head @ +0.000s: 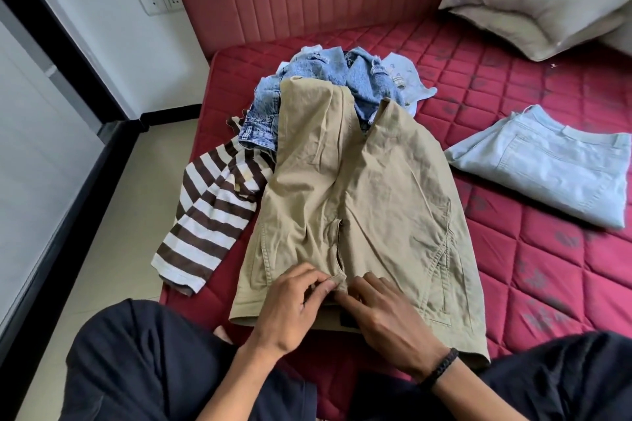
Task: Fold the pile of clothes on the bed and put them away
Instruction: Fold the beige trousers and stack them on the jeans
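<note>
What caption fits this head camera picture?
Two hands, left and right, pinch the waistband of tan shorts on a red bed.

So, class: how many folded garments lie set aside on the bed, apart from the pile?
1: the pale blue folded garment lies on the red mattress, right of the khaki shorts. The pile may hide others.

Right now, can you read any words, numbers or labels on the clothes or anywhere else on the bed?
No text can be read anywhere.
Khaki shorts: no readable label; a dark patch at the waistband near the right hand is too hidden to tell.
Pale blue folded garment: no words visible.
Striped shirt and denim pile: none visible.
Mattress: faded grey prints, blurred, no letters.
</note>
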Demonstrator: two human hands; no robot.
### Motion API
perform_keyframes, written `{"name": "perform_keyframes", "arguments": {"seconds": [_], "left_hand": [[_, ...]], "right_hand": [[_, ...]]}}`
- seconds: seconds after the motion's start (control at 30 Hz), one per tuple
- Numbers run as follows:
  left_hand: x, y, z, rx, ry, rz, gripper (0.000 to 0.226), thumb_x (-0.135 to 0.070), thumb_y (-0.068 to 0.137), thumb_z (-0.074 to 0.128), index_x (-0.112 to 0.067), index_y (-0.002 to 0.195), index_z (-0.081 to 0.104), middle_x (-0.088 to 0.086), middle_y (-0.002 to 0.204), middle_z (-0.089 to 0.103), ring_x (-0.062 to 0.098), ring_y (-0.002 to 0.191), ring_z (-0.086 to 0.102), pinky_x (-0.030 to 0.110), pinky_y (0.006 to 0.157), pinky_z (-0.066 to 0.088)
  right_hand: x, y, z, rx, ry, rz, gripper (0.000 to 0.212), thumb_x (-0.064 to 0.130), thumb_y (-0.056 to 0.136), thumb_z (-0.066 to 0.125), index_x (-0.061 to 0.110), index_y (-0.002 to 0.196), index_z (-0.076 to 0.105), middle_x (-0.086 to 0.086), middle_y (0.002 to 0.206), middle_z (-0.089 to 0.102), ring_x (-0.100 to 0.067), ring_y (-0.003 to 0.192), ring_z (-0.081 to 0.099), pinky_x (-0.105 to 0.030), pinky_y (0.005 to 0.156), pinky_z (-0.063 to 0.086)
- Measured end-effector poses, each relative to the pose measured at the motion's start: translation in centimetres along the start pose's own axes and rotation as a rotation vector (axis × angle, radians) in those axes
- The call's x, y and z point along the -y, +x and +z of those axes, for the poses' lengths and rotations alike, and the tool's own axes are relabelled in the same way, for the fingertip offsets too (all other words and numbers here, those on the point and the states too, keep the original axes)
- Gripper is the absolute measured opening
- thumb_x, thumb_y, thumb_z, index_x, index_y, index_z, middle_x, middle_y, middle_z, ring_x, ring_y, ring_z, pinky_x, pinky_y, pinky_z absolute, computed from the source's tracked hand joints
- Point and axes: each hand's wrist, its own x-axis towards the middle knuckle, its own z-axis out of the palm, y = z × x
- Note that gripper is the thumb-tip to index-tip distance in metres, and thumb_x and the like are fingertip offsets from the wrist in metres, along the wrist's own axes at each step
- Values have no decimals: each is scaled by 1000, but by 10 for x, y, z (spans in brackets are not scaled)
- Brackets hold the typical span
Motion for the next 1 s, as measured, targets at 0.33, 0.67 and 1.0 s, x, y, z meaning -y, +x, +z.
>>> {"name": "perform_keyframes", "arguments": {"seconds": [0.33, 0.67, 1.0], "left_hand": [[12, -7, -12, 116, -99, -130, 16, -29, 102, 64, -21, 104, 79, -15, 92, 68, 3, 86, 67, 18, 76, 51], [28, -1, -6, 134, -445, -362, 17, -29, 100, 68, -17, 103, 80, 6, 100, 75, 20, 101, 71, 39, 96, 56], [25, -3, -1, 253, -404, -391, 27, -39, 106, 54, -22, 104, 76, -16, 95, 69, 3, 92, 66, 29, 88, 53]], "right_hand": [[5, 8, 2, -81, 16, -129, 25, 17, 101, 53, 9, 119, 68, 0, 97, 52, -24, 82, 53, -36, 72, 50], [12, 6, -5, -220, 11, -148, 32, 14, 108, 43, 1, 114, 72, -3, 86, 55, -24, 73, 50, -37, 64, 47], [16, 5, 1, -147, 104, -129, 41, 22, 111, 35, 6, 111, 73, -8, 103, 61, -28, 90, 56, -43, 74, 52]]}}
